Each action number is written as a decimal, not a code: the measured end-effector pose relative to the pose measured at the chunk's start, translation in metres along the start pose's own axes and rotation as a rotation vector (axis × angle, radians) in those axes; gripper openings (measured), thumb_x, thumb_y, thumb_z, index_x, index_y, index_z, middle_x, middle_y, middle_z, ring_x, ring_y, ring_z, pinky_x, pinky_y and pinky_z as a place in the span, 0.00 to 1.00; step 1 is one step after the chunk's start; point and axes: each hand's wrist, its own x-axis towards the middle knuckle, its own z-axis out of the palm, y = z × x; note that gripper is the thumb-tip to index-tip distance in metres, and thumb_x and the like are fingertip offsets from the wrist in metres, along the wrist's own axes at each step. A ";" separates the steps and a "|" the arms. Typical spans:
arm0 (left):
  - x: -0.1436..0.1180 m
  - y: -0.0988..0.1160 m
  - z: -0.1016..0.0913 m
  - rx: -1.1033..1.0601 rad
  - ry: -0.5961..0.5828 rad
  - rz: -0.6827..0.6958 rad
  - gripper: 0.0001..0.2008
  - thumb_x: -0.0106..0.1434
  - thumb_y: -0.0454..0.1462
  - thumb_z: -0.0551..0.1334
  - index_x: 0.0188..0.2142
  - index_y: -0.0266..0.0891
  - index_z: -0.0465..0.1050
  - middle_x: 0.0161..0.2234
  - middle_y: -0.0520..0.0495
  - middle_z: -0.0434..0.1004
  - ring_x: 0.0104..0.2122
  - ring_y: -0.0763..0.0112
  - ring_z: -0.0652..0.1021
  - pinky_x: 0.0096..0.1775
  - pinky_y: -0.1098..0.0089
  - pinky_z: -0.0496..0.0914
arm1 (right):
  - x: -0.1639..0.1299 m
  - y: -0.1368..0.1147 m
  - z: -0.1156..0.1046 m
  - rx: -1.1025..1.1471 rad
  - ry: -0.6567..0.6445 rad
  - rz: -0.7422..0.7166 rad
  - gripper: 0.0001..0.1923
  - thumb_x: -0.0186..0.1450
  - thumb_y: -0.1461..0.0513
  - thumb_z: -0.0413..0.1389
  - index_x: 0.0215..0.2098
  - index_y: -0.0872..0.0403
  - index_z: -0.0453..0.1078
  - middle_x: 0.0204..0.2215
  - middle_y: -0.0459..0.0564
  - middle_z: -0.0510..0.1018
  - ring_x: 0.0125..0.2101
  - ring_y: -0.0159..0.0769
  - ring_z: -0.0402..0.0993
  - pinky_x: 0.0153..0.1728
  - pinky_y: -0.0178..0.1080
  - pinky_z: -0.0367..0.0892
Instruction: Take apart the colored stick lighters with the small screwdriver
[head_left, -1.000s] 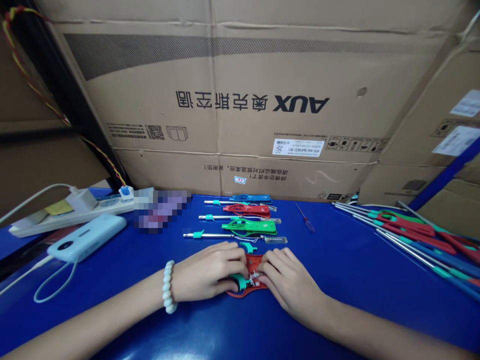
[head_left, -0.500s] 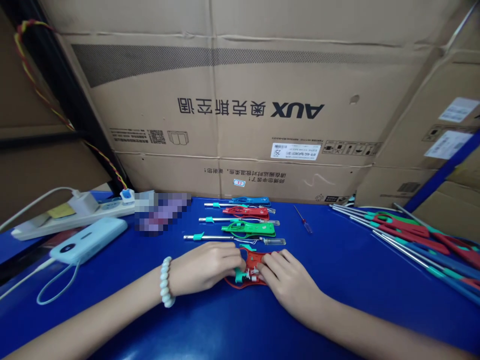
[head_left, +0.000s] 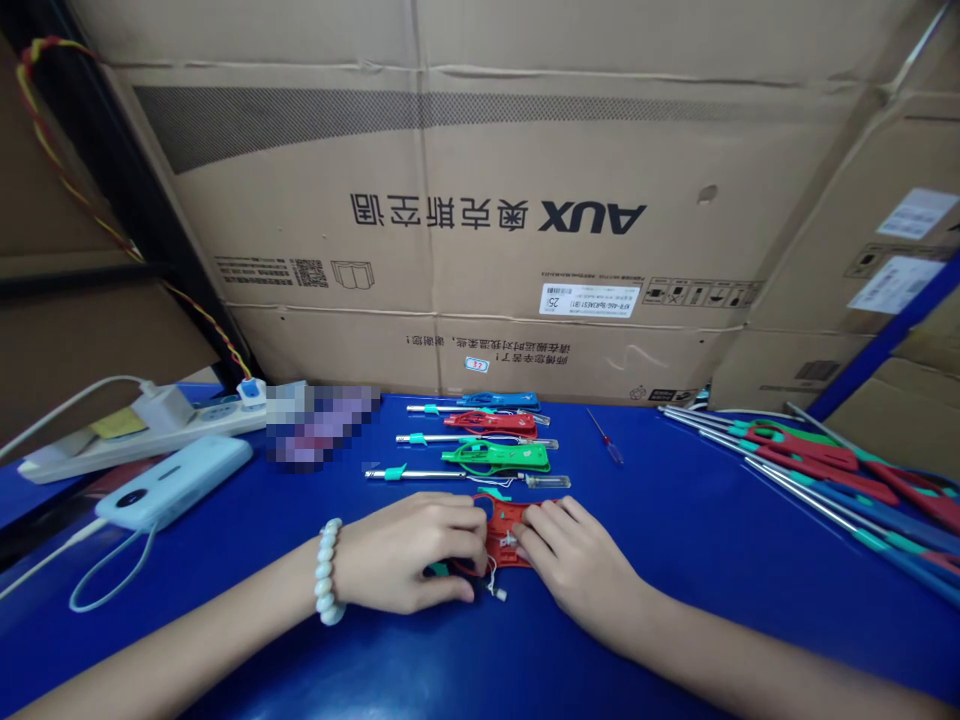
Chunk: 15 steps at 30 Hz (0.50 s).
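A red plastic shell (head_left: 508,519) lies on the blue table between my two hands, moulded ribs facing up. My left hand (head_left: 416,550) curls its fingers over the shell's left part, with the thumb stretched out below. Under that palm a teal piece (head_left: 437,569) partly shows. A small white part on a thin wire (head_left: 500,594) hangs out by the shell's lower edge. My right hand (head_left: 574,550) grips the shell's right end, fingertips near a small white fitting (head_left: 508,539) inside it. Its thumb is mostly hidden.
Beyond my hands lie green (head_left: 510,458), red (head_left: 502,424) and blue (head_left: 510,401) shells with metal rods and wires. A screwdriver (head_left: 611,446) is right of them. Several finished-looking rods and handles (head_left: 825,470) pile at right. A power bank (head_left: 176,483) and power strip (head_left: 217,415) sit left.
My left hand has shifted from pinching the teal piece to curling over the shell's left part. The white part on its wire has moved down out of the shell. My right hand stays put.
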 end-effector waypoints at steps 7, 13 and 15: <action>0.001 -0.004 0.007 0.072 0.084 -0.113 0.08 0.66 0.34 0.57 0.45 0.38 0.69 0.41 0.46 0.70 0.40 0.66 0.72 0.42 0.68 0.68 | 0.002 0.002 -0.007 -0.048 -0.054 -0.060 0.08 0.61 0.71 0.52 0.36 0.60 0.72 0.30 0.52 0.74 0.30 0.39 0.64 0.34 0.42 0.57; 0.002 -0.006 0.012 0.115 0.067 -0.143 0.08 0.65 0.36 0.60 0.43 0.37 0.70 0.41 0.45 0.70 0.39 0.66 0.73 0.40 0.69 0.69 | 0.006 -0.001 -0.015 -0.117 -0.055 -0.082 0.10 0.62 0.72 0.48 0.36 0.61 0.71 0.30 0.55 0.74 0.29 0.41 0.66 0.33 0.43 0.58; 0.002 -0.005 0.011 0.124 0.062 -0.147 0.08 0.65 0.36 0.60 0.43 0.37 0.70 0.41 0.45 0.70 0.39 0.65 0.73 0.41 0.68 0.69 | 0.006 -0.002 -0.015 -0.105 -0.044 -0.084 0.11 0.64 0.72 0.46 0.35 0.61 0.70 0.30 0.55 0.74 0.29 0.41 0.67 0.31 0.43 0.59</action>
